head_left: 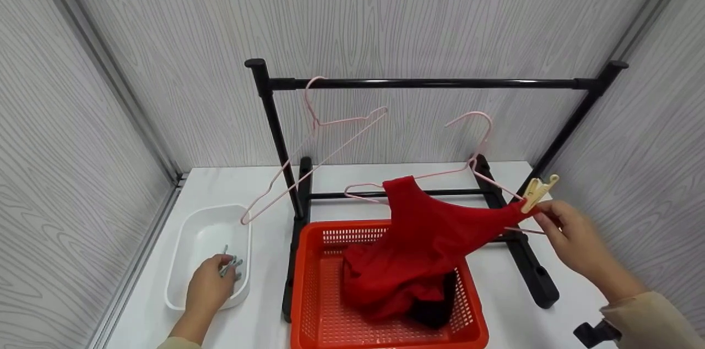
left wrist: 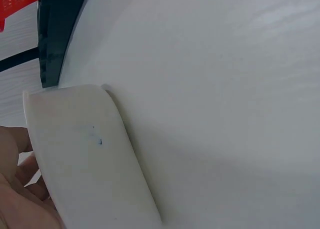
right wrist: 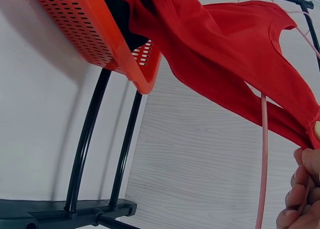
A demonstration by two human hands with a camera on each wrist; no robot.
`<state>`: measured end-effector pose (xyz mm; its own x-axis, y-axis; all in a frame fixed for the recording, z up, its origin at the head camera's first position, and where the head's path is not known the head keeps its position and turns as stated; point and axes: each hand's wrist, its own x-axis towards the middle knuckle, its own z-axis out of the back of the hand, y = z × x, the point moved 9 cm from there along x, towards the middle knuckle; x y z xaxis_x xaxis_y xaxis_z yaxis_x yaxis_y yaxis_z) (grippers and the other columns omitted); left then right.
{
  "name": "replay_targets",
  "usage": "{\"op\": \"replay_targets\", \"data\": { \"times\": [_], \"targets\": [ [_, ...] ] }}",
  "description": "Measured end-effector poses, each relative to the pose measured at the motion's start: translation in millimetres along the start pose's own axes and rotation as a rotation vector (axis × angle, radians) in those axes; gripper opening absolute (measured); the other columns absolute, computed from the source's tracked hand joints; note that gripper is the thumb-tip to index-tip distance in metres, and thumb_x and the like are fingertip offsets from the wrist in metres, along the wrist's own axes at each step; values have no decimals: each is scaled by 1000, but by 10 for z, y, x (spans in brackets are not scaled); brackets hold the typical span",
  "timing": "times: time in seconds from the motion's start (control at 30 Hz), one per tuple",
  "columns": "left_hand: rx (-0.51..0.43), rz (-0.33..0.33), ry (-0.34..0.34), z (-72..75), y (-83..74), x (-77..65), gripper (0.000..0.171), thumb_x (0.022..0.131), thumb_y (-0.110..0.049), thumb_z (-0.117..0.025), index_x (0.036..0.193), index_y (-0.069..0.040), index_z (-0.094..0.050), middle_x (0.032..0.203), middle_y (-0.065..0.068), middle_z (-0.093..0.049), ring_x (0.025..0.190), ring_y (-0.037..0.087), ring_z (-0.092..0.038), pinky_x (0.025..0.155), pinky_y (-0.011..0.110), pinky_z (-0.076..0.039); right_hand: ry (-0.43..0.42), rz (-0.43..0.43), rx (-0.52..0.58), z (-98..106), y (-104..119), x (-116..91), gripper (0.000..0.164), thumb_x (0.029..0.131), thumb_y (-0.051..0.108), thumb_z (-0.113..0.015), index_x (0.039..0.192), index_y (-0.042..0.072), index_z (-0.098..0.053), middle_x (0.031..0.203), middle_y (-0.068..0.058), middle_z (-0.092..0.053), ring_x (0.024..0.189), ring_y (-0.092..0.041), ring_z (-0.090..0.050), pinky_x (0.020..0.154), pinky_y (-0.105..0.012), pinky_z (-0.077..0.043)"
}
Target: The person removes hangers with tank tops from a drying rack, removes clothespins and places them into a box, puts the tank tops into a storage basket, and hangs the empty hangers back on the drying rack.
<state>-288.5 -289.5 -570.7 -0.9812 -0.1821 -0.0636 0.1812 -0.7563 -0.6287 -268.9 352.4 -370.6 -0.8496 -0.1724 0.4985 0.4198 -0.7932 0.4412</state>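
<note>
A red sleeveless top (head_left: 440, 228) hangs partly on a pink wire hanger (head_left: 484, 129), its lower part lying in a basket. A yellow clothespin (head_left: 534, 195) sits on the top's right shoulder, over the hanger's arm. Just beside that clothespin, my right hand (head_left: 573, 239) pinches the red fabric between thumb and fingers; the right wrist view shows this grip at its edge. My left hand (head_left: 209, 285) reaches into a white bin (head_left: 184, 239), its fingers at several grey-blue clothespins (head_left: 231, 265). I cannot tell whether it holds one. In the left wrist view the bin wall partly hides the fingers.
A black clothes rack (head_left: 429, 83) stands behind, with a second pink hanger (head_left: 314, 140) hooked on its bar at the left. The orange-red basket (head_left: 308, 283) sits between the rack's feet and also contains a black cloth (head_left: 432, 310). Pale panels surround the white table.
</note>
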Motion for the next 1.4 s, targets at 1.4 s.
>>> {"op": "replay_targets", "data": {
  "times": [1.4],
  "targets": [
    [-278, -438, -557, 1137, -1575, -318, 19, 96, -2, -61, 114, 3, -66, 112, 16, -64, 107, 30, -58, 93, 44, -46, 15, 20, 47, -23, 101, 65, 13, 93, -8, -62, 105, -3, -65, 92, -6, -67, 80, -1, -56, 69, -9, -43]
  ]
}}
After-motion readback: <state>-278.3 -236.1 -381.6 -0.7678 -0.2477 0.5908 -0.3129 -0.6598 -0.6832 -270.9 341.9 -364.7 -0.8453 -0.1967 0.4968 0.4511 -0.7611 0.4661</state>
